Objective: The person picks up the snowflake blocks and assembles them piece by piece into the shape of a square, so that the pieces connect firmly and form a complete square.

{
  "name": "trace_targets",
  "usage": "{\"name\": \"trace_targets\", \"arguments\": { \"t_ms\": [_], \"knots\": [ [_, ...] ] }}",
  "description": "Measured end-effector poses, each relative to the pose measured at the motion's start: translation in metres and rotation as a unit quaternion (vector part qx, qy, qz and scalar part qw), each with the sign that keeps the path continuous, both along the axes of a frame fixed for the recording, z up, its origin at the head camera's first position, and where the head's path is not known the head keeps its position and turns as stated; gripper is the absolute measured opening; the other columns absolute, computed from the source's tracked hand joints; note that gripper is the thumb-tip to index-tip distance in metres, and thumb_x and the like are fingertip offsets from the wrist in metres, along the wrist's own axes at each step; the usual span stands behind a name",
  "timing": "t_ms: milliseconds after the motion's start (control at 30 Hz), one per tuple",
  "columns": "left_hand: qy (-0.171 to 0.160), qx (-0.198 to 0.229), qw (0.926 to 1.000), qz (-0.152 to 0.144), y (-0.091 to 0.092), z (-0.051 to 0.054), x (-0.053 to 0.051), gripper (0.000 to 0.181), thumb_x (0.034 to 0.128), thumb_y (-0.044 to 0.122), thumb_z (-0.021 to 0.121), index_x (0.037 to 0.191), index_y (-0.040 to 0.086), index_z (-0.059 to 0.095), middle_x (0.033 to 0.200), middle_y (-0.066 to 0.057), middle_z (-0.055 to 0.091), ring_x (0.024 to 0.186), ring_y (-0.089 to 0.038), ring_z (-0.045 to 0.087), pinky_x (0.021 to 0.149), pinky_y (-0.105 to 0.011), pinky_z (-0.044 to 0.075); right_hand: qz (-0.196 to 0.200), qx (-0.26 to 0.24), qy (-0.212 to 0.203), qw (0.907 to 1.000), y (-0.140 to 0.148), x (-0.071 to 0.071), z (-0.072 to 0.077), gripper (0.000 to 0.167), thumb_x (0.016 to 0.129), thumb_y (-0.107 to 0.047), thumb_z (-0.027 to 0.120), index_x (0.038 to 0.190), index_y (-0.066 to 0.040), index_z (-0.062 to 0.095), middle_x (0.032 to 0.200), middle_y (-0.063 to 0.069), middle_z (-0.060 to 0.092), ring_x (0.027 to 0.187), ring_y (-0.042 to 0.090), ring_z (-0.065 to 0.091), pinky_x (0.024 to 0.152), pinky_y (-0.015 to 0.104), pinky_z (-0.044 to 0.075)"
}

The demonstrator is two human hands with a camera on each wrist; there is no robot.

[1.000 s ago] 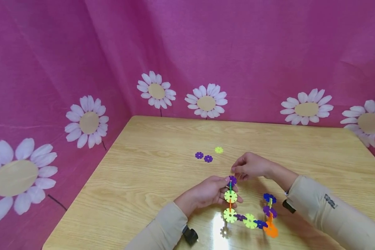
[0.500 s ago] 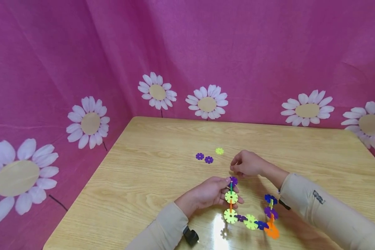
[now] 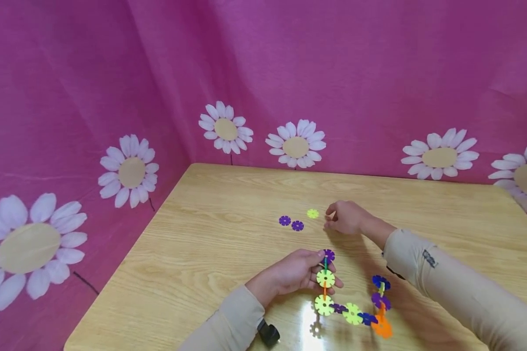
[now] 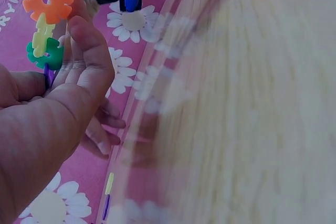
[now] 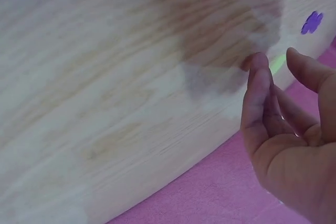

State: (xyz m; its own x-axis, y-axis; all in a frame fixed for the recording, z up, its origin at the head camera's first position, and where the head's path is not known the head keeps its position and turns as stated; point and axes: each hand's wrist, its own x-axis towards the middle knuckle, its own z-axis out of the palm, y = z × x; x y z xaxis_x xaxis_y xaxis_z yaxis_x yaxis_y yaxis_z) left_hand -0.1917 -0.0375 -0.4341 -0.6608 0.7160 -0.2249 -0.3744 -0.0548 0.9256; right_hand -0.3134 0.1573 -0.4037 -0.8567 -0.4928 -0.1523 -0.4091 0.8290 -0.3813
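Note:
My left hand [image 3: 293, 270] pinches the purple notched disc [image 3: 329, 256] at one end of a chain of interlocking plastic discs. In the left wrist view its thumb and fingers close on that purple disc [image 4: 49, 76], beside a green disc [image 4: 47, 54] and an orange one [image 4: 48, 1]. From there the chain runs through yellow discs [image 3: 324, 305] to an orange disc [image 3: 382, 326] and up to a blue end disc [image 3: 381, 282]. My right hand [image 3: 349, 217] is just right of a loose yellow disc [image 3: 313, 213]; a gap separates its thumb and fingertips, with nothing between them.
Two loose purple discs [image 3: 297, 225] lie left of the yellow one on the wooden table [image 3: 193, 253]. A pink curtain [image 3: 355, 73] with printed daisies hangs along the table's back and left edges. Glare shows on the tabletop near the front.
My right hand has moved away from the chain's held end, forward to the loose yellow disc. The left hand keeps its pinch and has hardly moved.

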Motion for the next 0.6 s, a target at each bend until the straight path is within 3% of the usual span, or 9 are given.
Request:
{"name": "trace_targets", "arguments": {
  "t_ms": [100, 200, 400, 600],
  "knots": [
    [0.003, 0.006, 1.0, -0.002, 0.001, 0.001, 0.0, 0.043, 0.1102, 0.031, 0.031, 0.107, -0.002, 0.059, 0.12, -0.037, 0.062, 0.076, -0.014, 0.072, 0.087, -0.036, 0.059, 0.006, 0.008, 0.017, 0.9998, -0.003, -0.01, -0.003, 0.046, 0.092, -0.023, 0.071, 0.124, 0.009, 0.061, 0.1, 0.02, 0.073, 0.09, 0.025, 0.07, 0.08, 0.04, 0.058],
    [0.002, 0.01, 0.9999, -0.002, 0.001, 0.001, 0.0, 0.042, 0.1103, 0.03, 0.031, 0.106, -0.001, 0.059, 0.122, -0.039, 0.06, 0.076, -0.014, 0.072, 0.084, -0.034, 0.059, 0.02, 0.014, 0.026, 0.9994, -0.008, -0.017, -0.007, 0.046, 0.093, -0.024, 0.07, 0.126, 0.007, 0.059, 0.087, 0.013, 0.071, 0.077, 0.019, 0.064, 0.073, 0.036, 0.055],
    [-0.003, 0.008, 1.0, 0.0, 0.0, 0.002, 0.001, 0.04, 0.1105, 0.03, 0.031, 0.103, 0.003, 0.059, 0.122, -0.038, 0.06, 0.076, -0.014, 0.072, 0.083, -0.033, 0.06, 0.029, 0.022, 0.008, 0.9993, -0.021, -0.024, -0.017, 0.049, 0.097, -0.025, 0.065, 0.138, -0.001, 0.051, 0.073, 0.003, 0.059, 0.066, 0.014, 0.05, 0.07, 0.031, 0.046],
    [-0.004, 0.008, 0.9999, 0.004, -0.004, 0.002, 0.0, 0.039, 0.1106, 0.03, 0.03, 0.1, 0.005, 0.059, 0.123, -0.04, 0.058, 0.076, -0.014, 0.072, 0.081, -0.03, 0.059, 0.023, 0.012, 0.024, 0.9994, -0.027, -0.026, -0.018, 0.038, 0.097, -0.019, 0.065, 0.13, -0.002, 0.057, 0.069, 0.004, 0.059, 0.061, 0.013, 0.047, 0.065, 0.029, 0.045]
  ]
}}
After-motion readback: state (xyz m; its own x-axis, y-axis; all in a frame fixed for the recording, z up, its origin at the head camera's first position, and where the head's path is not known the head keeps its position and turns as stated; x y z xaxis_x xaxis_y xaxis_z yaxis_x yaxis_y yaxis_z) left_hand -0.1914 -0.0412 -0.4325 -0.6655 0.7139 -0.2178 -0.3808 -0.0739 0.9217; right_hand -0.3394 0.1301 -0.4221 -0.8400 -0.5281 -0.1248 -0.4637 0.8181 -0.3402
